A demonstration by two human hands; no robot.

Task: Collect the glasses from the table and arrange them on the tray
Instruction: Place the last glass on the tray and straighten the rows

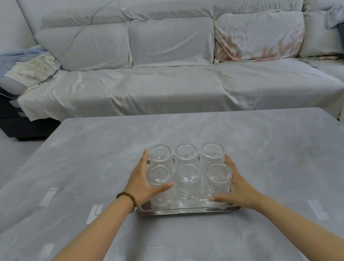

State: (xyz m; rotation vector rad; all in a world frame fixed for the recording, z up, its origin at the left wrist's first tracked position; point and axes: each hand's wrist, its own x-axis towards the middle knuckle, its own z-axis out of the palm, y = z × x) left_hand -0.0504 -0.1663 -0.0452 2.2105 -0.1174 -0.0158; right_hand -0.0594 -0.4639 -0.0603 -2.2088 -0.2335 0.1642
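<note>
Six ribbed clear glasses (187, 174) stand on the steel tray (187, 211), packed in two rows of three, neighbours touching or nearly so. The tight block probably keeps them from knocking about if the tray is lifted. No other glass shows on the grey table (82, 166), so the collecting looks done and what remains seems to be squaring up the set.

The left hand (140, 185) lies flat against the left side of the block, fingers spread along the near-left glass (160, 185) and reaching toward the far-left one, thumb across the near glass's front. It presses more than it clasps. The right hand (236, 184) mirrors it on the right, palm open against the near-right glass (219, 180), thumb low by its base at the tray's rim. Neither hand is closed around anything; together they appear to squeeze the rows inward. A bead bracelet (129, 200) circles the left wrist. Beyond the table runs a cloth-covered sofa (174, 63).
</note>
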